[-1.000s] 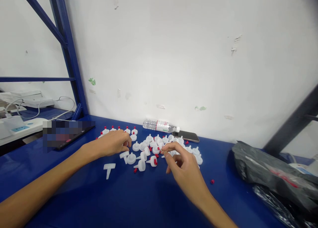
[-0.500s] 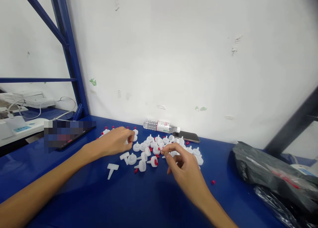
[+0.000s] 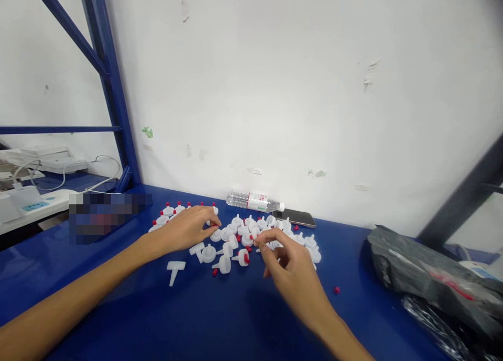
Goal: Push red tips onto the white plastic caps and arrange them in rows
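Observation:
White nozzle caps (image 3: pixel 225 264) with flat round bases and narrow spouts lie in a loose pile, small red tip caps (image 3: pixel 246 258) among them. My left hand (image 3: pixel 190 227) is over the pile's left edge, thumb and fingers curled together; a speck of red shows at the fingertips, but what they hold is hidden. At the pile's front right, my right hand (image 3: pixel 291 256) pinches thumb and forefinger together on something too small to make out. Behind the left hand, red-tipped nozzle caps (image 3: pixel 168 210) stand upright in rows.
A clear plastic bottle (image 3: pixel 257 201) lies against the wall beside a phone (image 3: pixel 294 217). A grey plastic bag (image 3: pixel 424 277) fills the right side. One red tip cap (image 3: pixel 337 290) sits apart on the blue table (image 3: pixel 220 319). A power strip (image 3: pixel 43 206) is at left.
My left hand has shifted right, away from the standing red-tipped nozzle caps and to the loose pile, uncovering more of the rows. My right hand stays nearly where it was, still pinching.

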A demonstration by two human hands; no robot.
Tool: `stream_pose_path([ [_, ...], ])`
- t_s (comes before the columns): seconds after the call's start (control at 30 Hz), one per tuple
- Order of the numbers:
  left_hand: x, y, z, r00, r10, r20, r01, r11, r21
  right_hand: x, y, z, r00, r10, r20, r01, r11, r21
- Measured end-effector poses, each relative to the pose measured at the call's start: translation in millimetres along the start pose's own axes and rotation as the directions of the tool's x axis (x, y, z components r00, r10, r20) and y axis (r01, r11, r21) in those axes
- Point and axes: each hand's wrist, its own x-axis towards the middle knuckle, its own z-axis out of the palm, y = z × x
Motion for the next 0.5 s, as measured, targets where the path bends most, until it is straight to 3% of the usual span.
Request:
stream_pose_path([
  [0.17, 1.8, -3.4, 3.6, 1.000, -0.016, -0.010, 0.015, 0.998, -0.054, -1.9, 0.9, 0.2, 1.000, -0.013, -0.006, 0.013, 1.000, -0.021],
  [0.3, 1.8, -2.7, -6.4, 0.992, -0.069, -0.106, 0.053, 0.988, -0.145, -1.8, 1.5, 0.5, 1.000, -0.013, -0.018, 0.013, 1.000, -0.023],
  [0.4, -1.7, 11.4, -14.9, 0.977, -0.119, -0.175, 0.067, 0.959, -0.276, -1.2, 2.7, 2.1, 1.000, -0.005, -0.020, 0.004, 1.000, -0.012],
  [0.5, -8.4, 35.8, -13.5, 0.978, -0.124, -0.165, 0.047, 0.913, -0.405, -1.5, 4.9, 5.9, 1.000, 0.025, -0.006, -0.025, 1.000, -0.013],
])
